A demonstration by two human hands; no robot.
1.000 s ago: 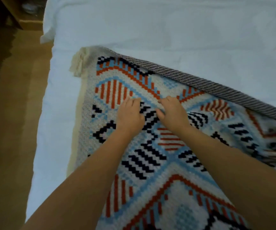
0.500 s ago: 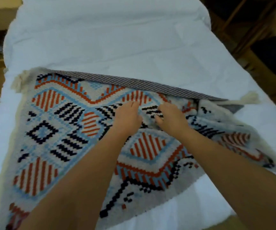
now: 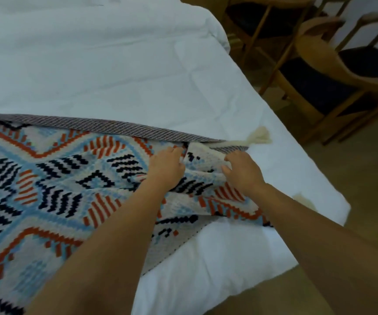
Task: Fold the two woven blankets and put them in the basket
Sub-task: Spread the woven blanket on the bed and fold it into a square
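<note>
A patterned woven blanket (image 3: pixel 53 178) in orange, blue, black and cream lies spread on the white bed (image 3: pixel 115 64). Under it a grey striped blanket (image 3: pixel 115 128) shows as a narrow band along the far edge. Both my hands are at the patterned blanket's rumpled right end. My left hand (image 3: pixel 166 168) has its fingers curled into the fabric near the far edge. My right hand (image 3: pixel 242 172) grips a raised fold of it just short of a cream tassel (image 3: pixel 259 136). No basket is in view.
The bed's right edge and near corner (image 3: pixel 285 246) drop to a tan floor. Wooden chairs with dark seats (image 3: pixel 347 71) stand close to the right of the bed. A second cream tassel (image 3: pixel 304 200) pokes out near the bed's right edge.
Both hands have travelled right along the patterned blanket to its right end, and my view followed. My hands moved apart, and the right one now holds up a fold by the tassel.
</note>
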